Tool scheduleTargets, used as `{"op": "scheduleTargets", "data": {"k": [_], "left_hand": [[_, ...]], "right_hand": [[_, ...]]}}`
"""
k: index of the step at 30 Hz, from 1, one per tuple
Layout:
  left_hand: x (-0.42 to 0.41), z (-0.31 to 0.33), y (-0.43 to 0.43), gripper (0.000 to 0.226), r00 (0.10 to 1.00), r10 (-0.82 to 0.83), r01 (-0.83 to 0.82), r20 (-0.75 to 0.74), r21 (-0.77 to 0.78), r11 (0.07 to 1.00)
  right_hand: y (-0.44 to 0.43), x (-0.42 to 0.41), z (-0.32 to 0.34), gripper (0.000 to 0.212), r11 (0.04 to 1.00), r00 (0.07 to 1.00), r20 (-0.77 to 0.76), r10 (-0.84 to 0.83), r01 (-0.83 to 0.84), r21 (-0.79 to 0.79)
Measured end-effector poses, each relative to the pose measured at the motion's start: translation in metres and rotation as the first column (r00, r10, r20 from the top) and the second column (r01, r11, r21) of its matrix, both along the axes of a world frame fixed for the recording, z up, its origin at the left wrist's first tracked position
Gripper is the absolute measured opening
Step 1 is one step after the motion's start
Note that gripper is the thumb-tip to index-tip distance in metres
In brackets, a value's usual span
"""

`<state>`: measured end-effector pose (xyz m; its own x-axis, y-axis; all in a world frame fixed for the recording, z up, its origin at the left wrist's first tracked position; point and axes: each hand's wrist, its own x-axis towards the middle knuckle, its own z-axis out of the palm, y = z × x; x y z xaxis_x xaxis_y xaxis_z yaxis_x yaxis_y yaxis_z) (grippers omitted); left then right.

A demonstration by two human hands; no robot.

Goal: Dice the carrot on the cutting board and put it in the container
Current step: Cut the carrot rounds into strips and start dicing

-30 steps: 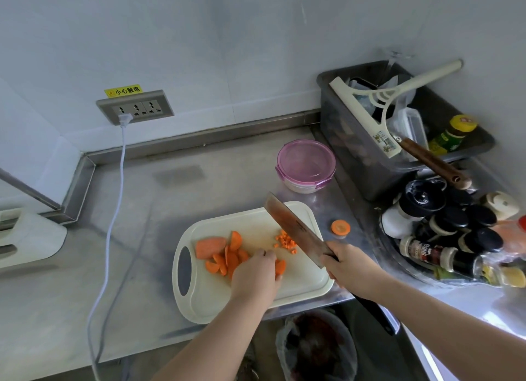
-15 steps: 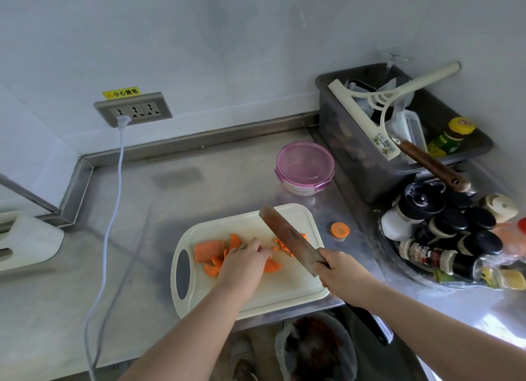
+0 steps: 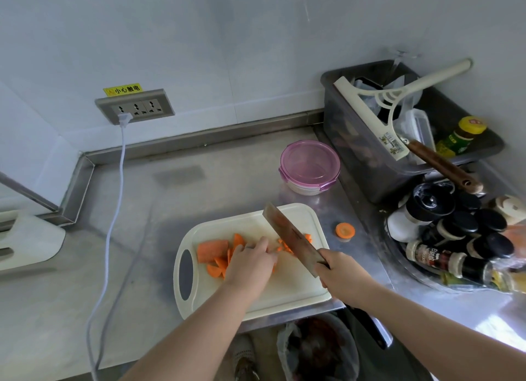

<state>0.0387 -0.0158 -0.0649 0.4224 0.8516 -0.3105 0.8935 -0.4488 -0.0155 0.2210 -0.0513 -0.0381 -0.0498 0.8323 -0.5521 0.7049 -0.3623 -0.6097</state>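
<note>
carrot pieces (image 3: 219, 255) lie on the cutting board (image 3: 287, 289), uncut chunks left, small dice right. left hand (image 3: 250, 264) presses down on a piece to steady it. right hand (image 3: 341, 275) closed around the cleaver (image 3: 290, 235), blade angled over the dice. container (image 3: 310, 167) stands behind, lid on.

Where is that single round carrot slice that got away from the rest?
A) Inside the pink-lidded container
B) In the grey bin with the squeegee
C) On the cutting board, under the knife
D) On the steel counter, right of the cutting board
D: the round carrot slice lies alone on the bare steel counter, just off the right edge of the cutting board, and the pink-lidded container is shut.
</note>
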Motion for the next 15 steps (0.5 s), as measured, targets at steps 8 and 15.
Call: {"op": "scheduleTargets", "data": {"k": [8,15], "left_hand": [[-0.040,0.000,0.005,0.030,0.879,0.321,-0.358,0.354,0.042,0.933],[-0.075,-0.003,0.022,0.016,0.807,0.494,-0.507,0.323,-0.052,0.861]], "right_hand": [[-0.006,-0.022,-0.020,0.019,1.000,1.000,0.001,0.016,-0.016,-0.021],[-0.003,-0.014,-0.022,0.015,1.000,0.999,0.046,0.014,-0.015,0.021]]}}
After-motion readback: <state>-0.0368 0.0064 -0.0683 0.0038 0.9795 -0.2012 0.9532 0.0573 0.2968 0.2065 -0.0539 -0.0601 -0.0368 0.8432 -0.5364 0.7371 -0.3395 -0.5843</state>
